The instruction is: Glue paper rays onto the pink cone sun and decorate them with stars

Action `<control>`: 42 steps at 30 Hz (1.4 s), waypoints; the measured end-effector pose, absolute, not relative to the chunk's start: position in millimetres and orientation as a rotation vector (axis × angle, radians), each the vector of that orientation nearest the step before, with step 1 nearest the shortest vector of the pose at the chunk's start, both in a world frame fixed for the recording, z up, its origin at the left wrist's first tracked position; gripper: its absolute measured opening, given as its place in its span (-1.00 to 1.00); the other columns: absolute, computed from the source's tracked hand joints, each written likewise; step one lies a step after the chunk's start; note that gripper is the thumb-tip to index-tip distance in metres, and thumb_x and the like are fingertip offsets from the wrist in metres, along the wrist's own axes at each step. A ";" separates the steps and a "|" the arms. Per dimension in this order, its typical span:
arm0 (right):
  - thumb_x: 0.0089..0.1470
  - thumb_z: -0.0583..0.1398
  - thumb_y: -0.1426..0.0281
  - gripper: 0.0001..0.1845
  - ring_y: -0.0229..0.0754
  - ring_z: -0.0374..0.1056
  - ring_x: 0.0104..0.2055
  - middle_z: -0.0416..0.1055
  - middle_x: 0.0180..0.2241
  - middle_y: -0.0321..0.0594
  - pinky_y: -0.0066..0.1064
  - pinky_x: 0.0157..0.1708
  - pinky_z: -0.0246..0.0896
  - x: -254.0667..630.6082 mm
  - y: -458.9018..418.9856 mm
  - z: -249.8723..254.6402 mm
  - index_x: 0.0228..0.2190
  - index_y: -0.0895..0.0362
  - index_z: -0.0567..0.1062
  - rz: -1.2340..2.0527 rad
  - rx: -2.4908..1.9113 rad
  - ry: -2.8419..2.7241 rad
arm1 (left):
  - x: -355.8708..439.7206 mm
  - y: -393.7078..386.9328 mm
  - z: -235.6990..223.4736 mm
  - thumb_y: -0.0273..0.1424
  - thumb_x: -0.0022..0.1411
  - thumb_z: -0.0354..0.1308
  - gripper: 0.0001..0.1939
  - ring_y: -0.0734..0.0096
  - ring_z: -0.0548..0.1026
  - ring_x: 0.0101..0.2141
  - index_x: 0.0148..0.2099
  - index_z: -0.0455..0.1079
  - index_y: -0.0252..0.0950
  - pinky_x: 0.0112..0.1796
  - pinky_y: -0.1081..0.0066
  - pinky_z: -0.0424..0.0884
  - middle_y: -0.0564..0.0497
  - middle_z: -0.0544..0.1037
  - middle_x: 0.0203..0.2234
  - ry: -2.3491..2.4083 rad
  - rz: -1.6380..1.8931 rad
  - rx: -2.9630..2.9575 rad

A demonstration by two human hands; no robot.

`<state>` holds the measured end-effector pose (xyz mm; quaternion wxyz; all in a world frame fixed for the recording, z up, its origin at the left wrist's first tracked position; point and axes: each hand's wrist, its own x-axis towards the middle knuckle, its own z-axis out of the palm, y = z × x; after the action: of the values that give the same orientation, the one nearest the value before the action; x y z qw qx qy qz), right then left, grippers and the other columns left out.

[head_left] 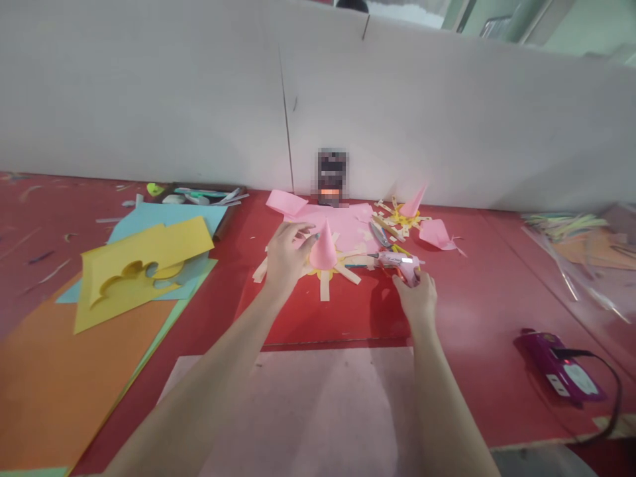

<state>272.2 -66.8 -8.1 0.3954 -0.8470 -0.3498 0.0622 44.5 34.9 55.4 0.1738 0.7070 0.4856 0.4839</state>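
Observation:
A pink paper cone (324, 248) stands upright on a yellow paper flower base with cream strips (324, 288) spreading out around it. Just left of the cone is my left hand (288, 252), its fingers apart and curved toward the cone. Whether a fingertip touches the paper, I cannot tell. My right hand (419, 298) is closed around the handle of a pale pink glue gun (399, 261), whose nozzle points left toward the strips. Both the cone and its base rest on a red board (328, 324).
Behind the glue gun lie scissors (379, 234) and a second pink cone (413, 203) on a yellow flower. Coloured paper sheets (144, 258) cover the left side. A purple power strip (564, 371) with a cable sits at right. A white panel (199, 99) borders the table's back.

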 end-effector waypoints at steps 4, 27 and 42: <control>-0.21 0.17 0.18 -0.47 -0.02 0.26 -0.20 0.33 -0.24 -0.01 -0.28 -0.24 0.16 271.4 -66.4 -6.5 -0.19 0.24 0.39 0.166 -2.139 -0.882 | 60.7 46.3 68.6 -0.43 0.14 0.13 -0.89 0.51 0.45 -0.36 -0.25 0.45 -0.24 -0.28 0.47 0.36 0.05 0.50 -0.32 1.343 1.462 2.042; -0.26 0.20 0.20 -0.54 -0.01 0.28 -0.24 0.35 -0.31 -0.05 -0.24 -0.23 0.18 271.7 -62.5 -13.4 -0.28 0.21 0.41 0.132 -2.029 -0.877 | 64.4 49.6 99.5 -0.44 0.09 0.16 -0.89 0.46 0.49 -0.31 -0.33 0.51 -0.22 -0.27 0.49 0.34 0.09 0.59 -0.36 1.293 1.402 2.006; -0.21 0.19 0.19 -0.57 -0.05 0.27 -0.26 0.34 -0.31 -0.06 -0.29 -0.28 0.16 270.0 -63.0 -14.4 -0.29 0.19 0.40 0.112 -2.034 -0.921 | 68.3 52.1 81.2 -0.42 0.10 0.15 -0.91 0.45 0.49 -0.31 -0.35 0.49 -0.20 -0.26 0.47 0.35 0.10 0.58 -0.36 1.309 1.273 2.002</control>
<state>270.0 -63.0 -14.4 0.4378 -0.8181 -0.3703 0.0450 68.3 52.1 81.2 0.2143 0.7216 0.4718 0.4590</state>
